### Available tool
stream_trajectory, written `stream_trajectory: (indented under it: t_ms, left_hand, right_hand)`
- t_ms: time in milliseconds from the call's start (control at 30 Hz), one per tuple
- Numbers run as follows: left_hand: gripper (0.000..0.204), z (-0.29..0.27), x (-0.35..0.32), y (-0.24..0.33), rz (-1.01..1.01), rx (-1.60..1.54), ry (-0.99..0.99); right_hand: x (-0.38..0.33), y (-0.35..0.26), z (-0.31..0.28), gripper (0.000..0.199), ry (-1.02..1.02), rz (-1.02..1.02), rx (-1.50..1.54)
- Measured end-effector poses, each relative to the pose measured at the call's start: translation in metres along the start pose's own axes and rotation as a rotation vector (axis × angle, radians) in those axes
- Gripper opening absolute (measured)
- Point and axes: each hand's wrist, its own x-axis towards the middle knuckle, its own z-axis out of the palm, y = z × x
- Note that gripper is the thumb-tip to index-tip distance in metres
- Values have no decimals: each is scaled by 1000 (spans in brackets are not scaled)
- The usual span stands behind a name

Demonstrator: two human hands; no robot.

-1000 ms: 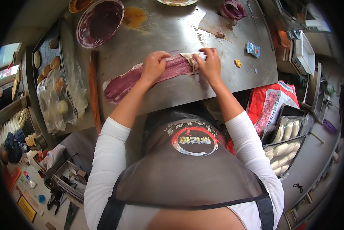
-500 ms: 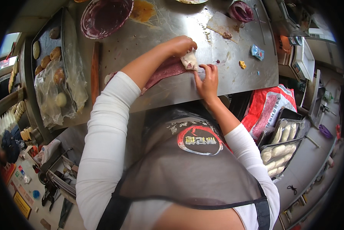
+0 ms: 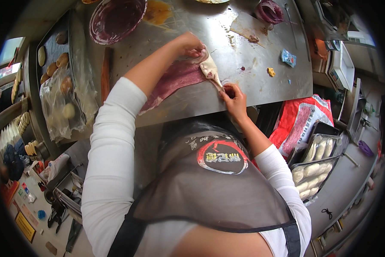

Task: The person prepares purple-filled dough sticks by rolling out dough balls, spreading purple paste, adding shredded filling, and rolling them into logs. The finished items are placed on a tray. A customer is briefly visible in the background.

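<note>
A flat sheet of dough spread with purple paste [image 3: 175, 81] lies on the steel worktop [image 3: 261, 90] and runs left beneath my left forearm. Its right end is a pale folded edge of dough [image 3: 208, 68], drawn out to a narrow tip on the near side. My left hand [image 3: 191, 45] is closed on the far corner of this edge. Closer to me, my right hand [image 3: 234, 99] pinches the tapered tip between thumb and fingers.
A purple-smeared bowl [image 3: 118, 21] stands at the far left, near a wooden stick [image 3: 106, 77]. Bagged buns and a tray [image 3: 51, 43] are farther left. A scraper board [image 3: 247, 32], a blue packet [image 3: 288, 58] and a yellow scrap [image 3: 271, 72] lie to the right.
My left hand has moved left and away from me, and my right hand slightly nearer. Between them the pale dough end has been stretched longer, and more of the purple sheet shows.
</note>
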Motion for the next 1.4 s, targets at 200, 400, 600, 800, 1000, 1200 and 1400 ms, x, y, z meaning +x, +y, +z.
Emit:
stream_trajectory:
  t_ms: [200,400,600,800,1000,1200,1400]
  left_hand:
    - [14,55,-68,-70,804,386,438]
    - [42,96,-94,-118,978,704,746]
    - [36,82,-121,-143,942,478,967]
    - [27,60,-157,-169,942,424,946]
    - [22,31,-190,-204,899,335,929]
    - [19,16,-207,-223,893,335,895]
    - [17,11,-220,-238,854,312,854]
  right_hand:
    - [64,-43,-1,19,-250,205,191]
    - [115,-46,38,31,-178,-240,-379]
    - [84,-10,66,70,155,-368,-797]
    - [65,-33,107,28,97,-650,-365]
    - [77,-55,41,23,376,-916,-364]
    - [76,-33,55,41,-77,-830,-727]
    - [64,-48,92,41,133,-396,-445]
